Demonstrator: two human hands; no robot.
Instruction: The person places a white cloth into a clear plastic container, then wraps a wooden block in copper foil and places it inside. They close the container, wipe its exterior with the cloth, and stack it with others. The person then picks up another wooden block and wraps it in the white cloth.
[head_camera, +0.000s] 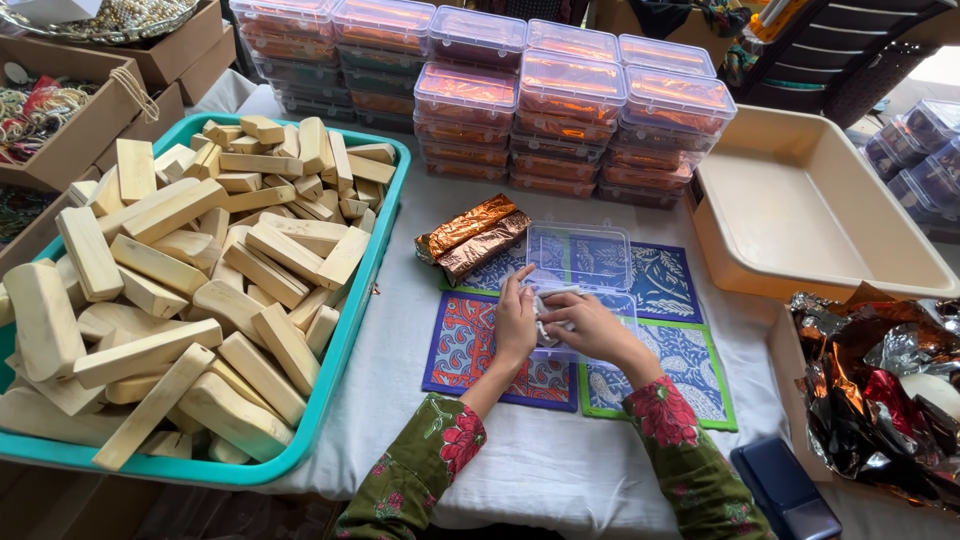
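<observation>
Working over a clear plastic box (580, 262) that's sitting open on the white tablecloth (560, 465), both hands are meeting right at the middle of the table. The left hand (516, 318) is curling its fingers in against a small silvery foil-wrapped piece (548, 312), and the right hand (590, 328) is gripping that same piece from the 3 o'clock side, so both are grasping it together just over the box's near edge. Can't really make out what's inside the foil.

Under the box, four printed fabric mats are lying in a square: a red and blue one (462, 350) at 7 o'clock of the hands, a green-edged blue one (690, 372) at 4 o'clock, and a darker blue one (664, 282) at 2 o'clock. Two wrapped bars in copper-coloured foil (472, 235) are resting at 11 o'clock, just beside the box.

Out at 9 o'clock a teal tray (375, 255) is holding a heap of pale wooden blocks (200, 280). At 12 o'clock, stacks of lidded clear boxes with orange contents (520, 100) are lining the back of the table. An empty-looking beige tub (800, 215) is sitting at 2 o'clock, and crumpled foil sheets (880, 385) are piling up at 3 o'clock. A dark blue flat case (785, 490) is lying at 5 o'clock near the right sleeve.
</observation>
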